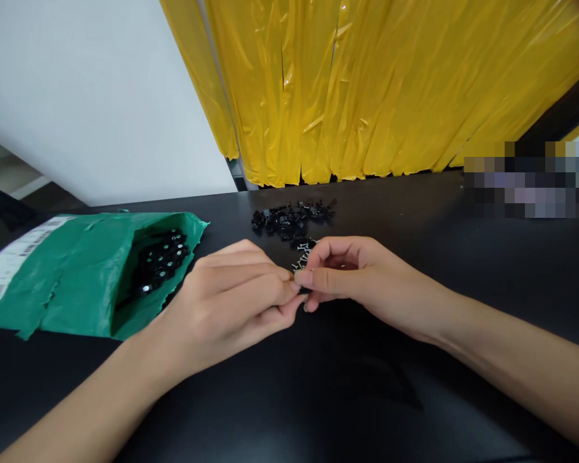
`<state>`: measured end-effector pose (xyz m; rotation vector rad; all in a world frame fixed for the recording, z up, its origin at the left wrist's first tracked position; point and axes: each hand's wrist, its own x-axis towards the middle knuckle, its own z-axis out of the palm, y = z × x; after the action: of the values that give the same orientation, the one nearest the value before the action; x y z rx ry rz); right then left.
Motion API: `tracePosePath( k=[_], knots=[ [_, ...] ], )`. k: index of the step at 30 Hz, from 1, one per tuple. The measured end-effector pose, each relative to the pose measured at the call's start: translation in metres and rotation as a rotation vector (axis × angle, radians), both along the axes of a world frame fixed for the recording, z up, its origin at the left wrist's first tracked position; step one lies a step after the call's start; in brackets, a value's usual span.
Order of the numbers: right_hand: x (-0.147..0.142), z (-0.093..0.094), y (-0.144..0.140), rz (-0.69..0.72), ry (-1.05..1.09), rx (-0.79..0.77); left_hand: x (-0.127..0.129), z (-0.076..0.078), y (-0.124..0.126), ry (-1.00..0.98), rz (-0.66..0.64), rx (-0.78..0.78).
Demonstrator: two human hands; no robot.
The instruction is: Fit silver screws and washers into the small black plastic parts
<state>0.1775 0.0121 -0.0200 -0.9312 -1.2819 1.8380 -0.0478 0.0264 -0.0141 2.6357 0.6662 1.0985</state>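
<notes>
My left hand (244,289) and my right hand (345,270) meet fingertip to fingertip above the dark table. Both are closed in a pinch. Between the fingertips a small dark bit shows, but the fingers cover most of it and I cannot make out what it is. Just behind my fingers lie several small silver nails or screws (303,253), partly hidden by my right hand. Beyond them a loose heap of small glossy black plastic pieces (289,220) rests on the table.
A torn green mailing bag (84,263) with a white label lies to the left, its mouth showing black pieces with pale round spots (166,257). Yellow plastic sheeting (347,90) and a white panel (101,96) stand behind the black table (289,399). A blurred-out patch covers the far right.
</notes>
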Motion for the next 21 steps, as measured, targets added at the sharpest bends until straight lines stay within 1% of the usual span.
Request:
tracePosePath(
  k=[3, 7, 10, 12, 14, 17, 19, 21],
  knots=[
    [-0.001, -0.002, -0.001, 0.004, 0.084, -0.020, -0.001, 0.000, 0.001, 0.083, -0.092, 0.189],
    [-0.002, -0.002, -0.001, -0.011, 0.036, -0.001, -0.002, 0.001, 0.002, 0.085, -0.077, 0.190],
    [-0.002, -0.001, -0.002, -0.036, 0.058, -0.006, 0.002, 0.002, -0.001, 0.063, -0.069, 0.183],
    [-0.003, 0.000, -0.003, -0.041, 0.114, 0.023, 0.006, 0.002, -0.004, -0.015, -0.009, 0.122],
    [-0.003, 0.001, -0.004, -0.035, 0.159, 0.077, 0.010, -0.001, -0.007, -0.132, 0.086, 0.016],
    [-0.003, 0.001, -0.004, -0.061, 0.156, 0.146, 0.015, -0.006, -0.011, -0.277, 0.231, -0.091],
    [-0.004, 0.001, -0.003, -0.103, 0.130, 0.184, 0.019, -0.007, -0.015, -0.320, 0.272, -0.156],
    [-0.006, 0.001, -0.003, -0.133, 0.121, 0.217, 0.023, -0.006, -0.019, -0.358, 0.285, -0.243]
  ],
)
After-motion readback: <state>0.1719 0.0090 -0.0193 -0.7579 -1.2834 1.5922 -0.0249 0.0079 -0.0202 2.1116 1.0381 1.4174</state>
